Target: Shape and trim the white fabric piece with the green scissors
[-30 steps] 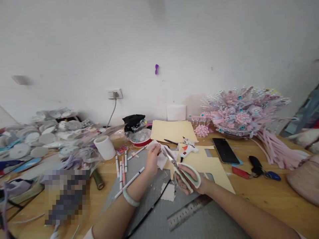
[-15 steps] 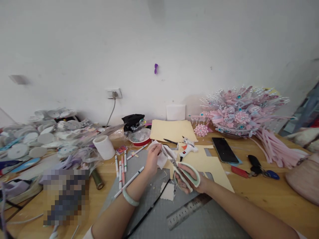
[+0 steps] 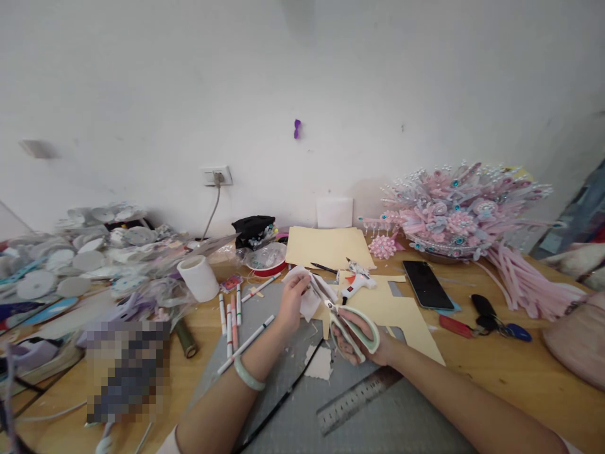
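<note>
My left hand point(image 3: 293, 301) pinches a piece of white paper point(image 3: 309, 306) above the grey cutting mat point(image 3: 265, 403). In my right hand point(image 3: 362, 334) is a pair of scissors point(image 3: 329, 305) with pale green handles, my fingers through the loops. Its blades reach up and left across the paper, close to my left fingertips. A small scrap with wavy edges point(image 3: 319, 362) lies on the mat below the hands. Beside it are a steel ruler point(image 3: 352, 400) and a thin black cord point(image 3: 295, 381).
Cream card sheets point(image 3: 326, 246) and a white glue gun point(image 3: 358, 284) lie behind my hands. Several markers point(image 3: 235, 325) and a white roll point(image 3: 198, 279) are at left. To the right are a phone point(image 3: 426, 285), keys point(image 3: 491, 321) and a pink beaded headpiece point(image 3: 466, 214).
The scissor blades look closer together on the paper than before. Both hands stay in nearly the same place, and the view has shifted slightly.
</note>
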The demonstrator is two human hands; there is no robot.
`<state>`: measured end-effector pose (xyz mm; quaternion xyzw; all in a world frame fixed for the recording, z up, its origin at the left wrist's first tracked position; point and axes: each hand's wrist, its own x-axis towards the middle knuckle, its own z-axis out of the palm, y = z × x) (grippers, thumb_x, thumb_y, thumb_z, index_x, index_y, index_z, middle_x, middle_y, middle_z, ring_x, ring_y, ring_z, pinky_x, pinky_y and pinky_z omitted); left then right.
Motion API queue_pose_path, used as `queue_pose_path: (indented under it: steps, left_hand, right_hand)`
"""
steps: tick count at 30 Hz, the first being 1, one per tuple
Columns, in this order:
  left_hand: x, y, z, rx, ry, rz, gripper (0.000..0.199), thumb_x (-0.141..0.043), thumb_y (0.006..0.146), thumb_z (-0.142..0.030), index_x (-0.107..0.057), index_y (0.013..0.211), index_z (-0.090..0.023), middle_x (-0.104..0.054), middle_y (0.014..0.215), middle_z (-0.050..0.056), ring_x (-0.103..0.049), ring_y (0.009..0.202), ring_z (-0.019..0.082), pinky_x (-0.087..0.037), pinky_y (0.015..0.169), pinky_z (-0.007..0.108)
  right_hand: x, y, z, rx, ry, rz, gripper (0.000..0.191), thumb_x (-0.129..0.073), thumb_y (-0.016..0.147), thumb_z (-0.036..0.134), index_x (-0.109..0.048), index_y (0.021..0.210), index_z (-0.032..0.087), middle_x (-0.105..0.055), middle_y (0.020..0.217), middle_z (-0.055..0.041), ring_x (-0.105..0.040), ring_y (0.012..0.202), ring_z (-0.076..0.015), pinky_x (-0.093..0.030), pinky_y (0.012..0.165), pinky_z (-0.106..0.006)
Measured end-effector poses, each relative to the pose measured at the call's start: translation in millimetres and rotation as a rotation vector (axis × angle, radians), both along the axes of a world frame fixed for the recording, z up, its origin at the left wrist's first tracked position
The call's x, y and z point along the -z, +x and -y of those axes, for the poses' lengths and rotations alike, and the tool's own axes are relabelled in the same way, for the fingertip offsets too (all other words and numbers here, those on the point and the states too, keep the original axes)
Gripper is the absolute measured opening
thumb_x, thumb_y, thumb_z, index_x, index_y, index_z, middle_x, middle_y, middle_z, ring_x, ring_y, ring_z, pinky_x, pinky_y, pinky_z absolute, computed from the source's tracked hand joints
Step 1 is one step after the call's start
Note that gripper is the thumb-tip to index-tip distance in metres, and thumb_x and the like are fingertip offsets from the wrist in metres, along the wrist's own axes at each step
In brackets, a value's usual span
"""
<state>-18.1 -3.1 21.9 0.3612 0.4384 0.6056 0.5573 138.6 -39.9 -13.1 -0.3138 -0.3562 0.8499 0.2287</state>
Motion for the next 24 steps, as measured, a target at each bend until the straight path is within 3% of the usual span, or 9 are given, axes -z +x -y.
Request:
queue_pose_path:
  steps: [7,12,17,24]
  left_hand:
    - [7.1,0,-4,-0.021,0.066,-0.117,0.022,-0.063,0.060,-0.035,-0.056,0.062,-0.015,-0.049,0.056,-0.003,-0.043,0.051,0.009,-0.033,0.050,0.022]
    - [12.9,-2,-8,-0.057,0.149,-0.234,0.023,-0.060,0.064,-0.036,-0.053,0.058,-0.016,-0.045,0.055,-0.004,-0.040,0.053,0.009,-0.032,0.054,0.023]
    - [18.1,-2,-12,-0.056,0.145,-0.240,0.023,-0.058,0.066,-0.038,-0.053,0.061,-0.016,-0.048,0.058,-0.003,-0.042,0.056,0.011,-0.033,0.056,0.023]
    - [20.3,-2,-16,-0.079,0.169,-0.274,0.021,-0.058,0.066,-0.036,-0.053,0.060,-0.017,-0.049,0.058,-0.002,-0.044,0.058,0.012,-0.033,0.058,0.024]
  right_hand:
    - [3.8,0,-2,0.017,0.029,-0.018,0.044,-0.042,0.077,0.058,-0.050,0.067,0.015,-0.047,0.043,0.0037,-0.043,0.033,-0.0082,-0.029,0.037,-0.022]
    - [-6.0,-1,1,0.026,0.010,0.025,0.045,-0.044,0.075,0.059,-0.050,0.068,0.015,-0.048,0.043,0.0031,-0.044,0.034,-0.0084,-0.028,0.036,-0.021]
    - [-15.4,-2,5,0.039,0.018,0.056,0.045,-0.047,0.072,0.060,-0.050,0.066,0.015,-0.045,0.041,0.0040,-0.040,0.034,-0.0073,-0.027,0.036,-0.021]
    - [-12.3,0,4,0.044,0.057,0.086,0.047,-0.045,0.072,0.063,-0.051,0.068,0.016,-0.046,0.042,0.0035,-0.042,0.036,-0.0079,-0.027,0.037,-0.022]
